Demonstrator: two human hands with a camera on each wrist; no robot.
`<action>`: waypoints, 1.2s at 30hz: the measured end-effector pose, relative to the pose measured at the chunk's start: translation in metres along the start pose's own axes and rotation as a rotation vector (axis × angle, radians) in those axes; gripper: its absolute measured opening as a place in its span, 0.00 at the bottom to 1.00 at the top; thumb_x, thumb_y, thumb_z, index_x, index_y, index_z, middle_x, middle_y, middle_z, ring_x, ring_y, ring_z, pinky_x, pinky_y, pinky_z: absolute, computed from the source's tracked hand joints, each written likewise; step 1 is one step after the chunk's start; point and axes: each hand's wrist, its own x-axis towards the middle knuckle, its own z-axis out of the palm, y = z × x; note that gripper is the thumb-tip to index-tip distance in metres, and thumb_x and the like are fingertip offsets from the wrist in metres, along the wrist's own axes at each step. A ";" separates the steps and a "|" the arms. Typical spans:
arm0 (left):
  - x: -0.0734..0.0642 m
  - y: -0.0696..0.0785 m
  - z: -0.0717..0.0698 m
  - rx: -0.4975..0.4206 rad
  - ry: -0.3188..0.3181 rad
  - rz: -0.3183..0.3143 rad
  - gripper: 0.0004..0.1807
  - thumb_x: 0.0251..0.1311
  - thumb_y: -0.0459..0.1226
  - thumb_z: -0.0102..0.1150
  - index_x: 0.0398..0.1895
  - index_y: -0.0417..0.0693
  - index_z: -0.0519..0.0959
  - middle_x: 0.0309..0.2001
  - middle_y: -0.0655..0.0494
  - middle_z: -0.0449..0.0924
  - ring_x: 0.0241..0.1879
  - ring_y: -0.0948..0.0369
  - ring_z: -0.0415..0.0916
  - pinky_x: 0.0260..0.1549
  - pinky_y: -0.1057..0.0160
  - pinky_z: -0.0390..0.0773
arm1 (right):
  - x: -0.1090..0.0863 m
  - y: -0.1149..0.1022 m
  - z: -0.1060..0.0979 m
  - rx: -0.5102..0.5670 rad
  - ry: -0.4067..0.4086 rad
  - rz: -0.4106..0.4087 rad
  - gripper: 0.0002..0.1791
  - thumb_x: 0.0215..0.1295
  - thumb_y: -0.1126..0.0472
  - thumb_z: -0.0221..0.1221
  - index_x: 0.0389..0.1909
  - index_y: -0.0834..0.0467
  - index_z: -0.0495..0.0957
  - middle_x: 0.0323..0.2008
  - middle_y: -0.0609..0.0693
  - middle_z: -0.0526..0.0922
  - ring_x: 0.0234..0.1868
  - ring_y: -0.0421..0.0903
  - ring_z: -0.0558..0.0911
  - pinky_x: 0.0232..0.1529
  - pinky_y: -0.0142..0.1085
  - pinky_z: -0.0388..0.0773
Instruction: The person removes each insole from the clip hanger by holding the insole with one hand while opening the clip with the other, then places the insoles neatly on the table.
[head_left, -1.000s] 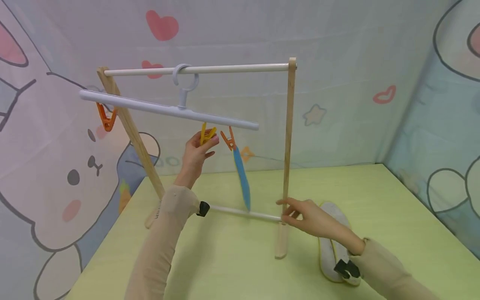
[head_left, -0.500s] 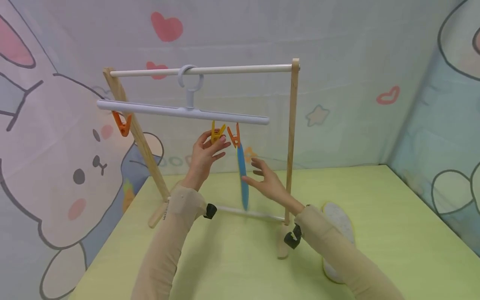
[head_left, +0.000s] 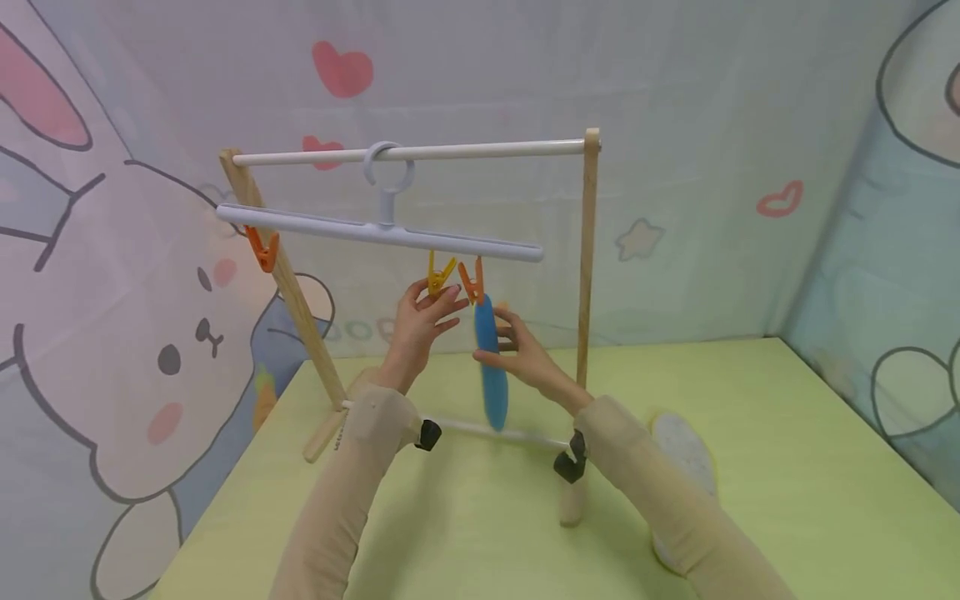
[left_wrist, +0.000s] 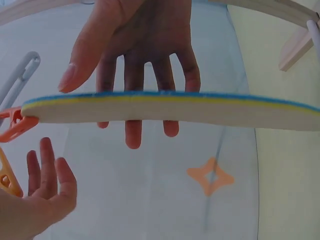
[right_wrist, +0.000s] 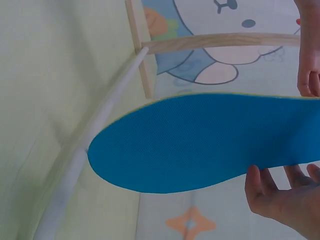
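My left hand point(head_left: 420, 329) pinches a yellow clothespin point(head_left: 437, 277) that hangs under the pale hanger bar point(head_left: 375, 232). Just to its right, an orange clothespin point(head_left: 474, 282) holds a blue shoe insole point(head_left: 492, 375), which hangs down lengthwise. My right hand point(head_left: 525, 354) is at the insole, thumb across the blue face and fingers behind. In the left wrist view the insole point(left_wrist: 165, 110) shows nearly edge-on, white underside in sight, with the right hand's straight fingers point(left_wrist: 133, 135) past it. The right wrist view shows the insole's broad blue face point(right_wrist: 190, 140).
A second orange clothespin point(head_left: 264, 250) hangs from the hanger's left end. The hanger hooks over the white top rod point(head_left: 487, 152) of a wooden stand point(head_left: 587, 250). A white, yellow-edged insole point(head_left: 678, 446) lies on the table point(head_left: 795, 500), partly behind the right sleeve.
My right hand has moved up and left from the stand's right post to the blue insole. The insole has turned to show more blue face. The hanger has swung slightly rightward.
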 end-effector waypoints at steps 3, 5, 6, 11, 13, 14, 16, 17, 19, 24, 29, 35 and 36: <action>-0.001 -0.002 0.004 0.032 -0.001 -0.046 0.29 0.58 0.41 0.55 0.60 0.42 0.59 0.57 0.43 0.70 0.52 0.53 0.74 0.53 0.54 0.70 | -0.001 0.001 0.000 0.004 -0.001 -0.003 0.42 0.54 0.50 0.60 0.66 0.44 0.47 0.62 0.56 0.63 0.63 0.55 0.64 0.58 0.54 0.62; -0.002 -0.002 0.006 0.084 -0.015 -0.072 0.28 0.58 0.44 0.54 0.59 0.41 0.62 0.57 0.44 0.70 0.56 0.51 0.70 0.55 0.52 0.68 | -0.003 0.001 0.000 0.005 -0.001 -0.001 0.41 0.55 0.50 0.60 0.66 0.44 0.48 0.61 0.56 0.64 0.62 0.55 0.65 0.58 0.54 0.62; -0.002 -0.002 0.007 0.112 -0.018 -0.083 0.28 0.58 0.45 0.54 0.58 0.40 0.64 0.56 0.44 0.71 0.56 0.52 0.70 0.56 0.51 0.67 | -0.004 0.002 0.000 0.007 -0.002 0.002 0.40 0.55 0.50 0.60 0.66 0.45 0.49 0.61 0.56 0.65 0.62 0.54 0.65 0.58 0.54 0.63; -0.005 0.002 0.011 0.213 -0.024 -0.114 0.27 0.56 0.51 0.53 0.52 0.42 0.71 0.54 0.46 0.73 0.57 0.55 0.70 0.58 0.45 0.60 | -0.010 0.003 -0.002 0.007 -0.009 0.006 0.36 0.55 0.48 0.59 0.64 0.46 0.55 0.58 0.55 0.69 0.60 0.52 0.69 0.56 0.50 0.66; -0.006 0.005 0.013 0.211 -0.024 -0.123 0.28 0.56 0.51 0.54 0.54 0.44 0.69 0.54 0.47 0.74 0.57 0.56 0.70 0.58 0.44 0.58 | -0.013 0.004 -0.002 0.009 -0.013 0.004 0.35 0.55 0.47 0.59 0.63 0.47 0.57 0.56 0.54 0.71 0.58 0.51 0.71 0.55 0.49 0.67; -0.007 0.006 0.014 0.204 -0.022 -0.124 0.29 0.55 0.51 0.55 0.56 0.45 0.67 0.54 0.47 0.74 0.57 0.56 0.70 0.58 0.44 0.57 | -0.015 0.004 -0.002 0.009 -0.015 0.000 0.34 0.55 0.47 0.59 0.62 0.47 0.58 0.56 0.54 0.71 0.57 0.51 0.72 0.55 0.49 0.68; -0.008 0.008 0.016 0.177 -0.010 -0.117 0.33 0.54 0.50 0.56 0.60 0.46 0.61 0.54 0.46 0.73 0.57 0.55 0.70 0.59 0.44 0.56 | -0.017 0.005 -0.001 0.003 -0.022 -0.005 0.32 0.55 0.48 0.59 0.61 0.48 0.60 0.54 0.55 0.74 0.55 0.51 0.73 0.54 0.48 0.69; -0.009 0.009 0.017 0.161 0.003 -0.108 0.36 0.53 0.50 0.57 0.63 0.47 0.57 0.55 0.46 0.73 0.57 0.55 0.69 0.59 0.44 0.56 | -0.018 0.005 -0.001 -0.003 -0.026 -0.004 0.31 0.56 0.48 0.58 0.60 0.48 0.61 0.53 0.55 0.75 0.54 0.51 0.74 0.53 0.47 0.70; -0.011 0.010 0.020 0.126 0.036 -0.078 0.41 0.53 0.48 0.59 0.66 0.50 0.49 0.56 0.46 0.72 0.57 0.54 0.69 0.60 0.45 0.56 | -0.021 0.006 0.002 -0.012 -0.036 -0.012 0.29 0.57 0.49 0.57 0.60 0.49 0.62 0.51 0.56 0.76 0.53 0.51 0.75 0.53 0.46 0.71; -0.017 0.012 0.030 0.062 0.150 0.066 0.51 0.51 0.41 0.62 0.69 0.55 0.37 0.54 0.43 0.72 0.56 0.56 0.71 0.61 0.54 0.60 | -0.028 0.006 0.008 -0.015 -0.043 -0.029 0.26 0.59 0.54 0.56 0.59 0.53 0.64 0.48 0.59 0.77 0.50 0.53 0.77 0.51 0.45 0.72; -0.018 0.010 0.037 0.081 0.186 0.258 0.51 0.49 0.34 0.63 0.69 0.56 0.37 0.48 0.40 0.77 0.48 0.53 0.76 0.46 0.63 0.75 | -0.032 0.005 0.011 -0.017 -0.040 -0.051 0.26 0.59 0.54 0.56 0.58 0.56 0.64 0.46 0.61 0.78 0.48 0.52 0.78 0.49 0.43 0.74; -0.017 0.012 0.038 0.194 0.201 0.364 0.48 0.50 0.33 0.62 0.69 0.52 0.42 0.46 0.38 0.78 0.43 0.48 0.78 0.42 0.59 0.77 | -0.034 0.006 0.012 -0.009 -0.040 -0.072 0.23 0.60 0.57 0.55 0.56 0.59 0.66 0.44 0.63 0.79 0.46 0.52 0.79 0.46 0.42 0.76; -0.017 0.012 0.038 0.209 0.201 0.372 0.47 0.50 0.33 0.62 0.68 0.51 0.43 0.46 0.37 0.78 0.43 0.48 0.79 0.42 0.59 0.77 | -0.034 0.007 0.012 -0.004 -0.041 -0.072 0.23 0.61 0.57 0.55 0.56 0.60 0.66 0.44 0.63 0.79 0.46 0.52 0.79 0.46 0.42 0.76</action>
